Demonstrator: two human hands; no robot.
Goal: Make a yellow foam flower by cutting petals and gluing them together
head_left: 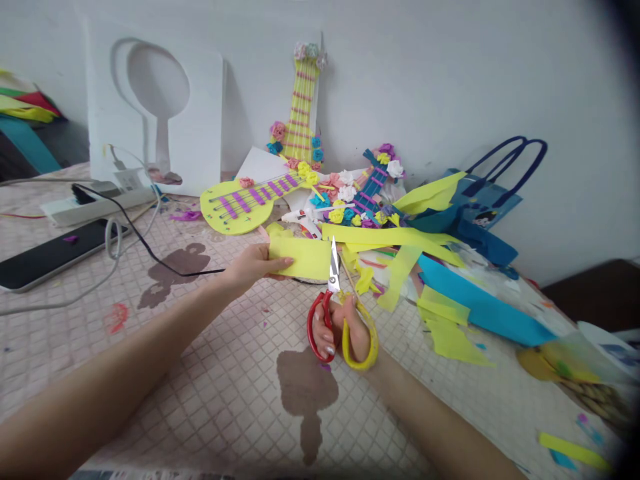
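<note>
My left hand (254, 265) pinches the left end of a yellow paper piece (305, 259), thumb on top, above the table. Fingers of my right hand (345, 328) are through the red and yellow handles of a pair of scissors (333, 270). The blades point up and away from me at the right end of the paper; whether they touch it is hard to tell. Behind the paper lie a yellow paper guitar (239, 207) with purple strips and a white glue gun (306, 219). A long yellow strip (385, 235) stretches to the right.
A decorated guitar neck (301, 110) leans on the wall beside a white board (205, 127) with a cutout. A phone (60, 252), power strip (100, 203) and cables are at left. Blue paper (480, 303), yellow scraps (453, 333), a blue bag (493, 207) and a clear container (570, 360) are at right.
</note>
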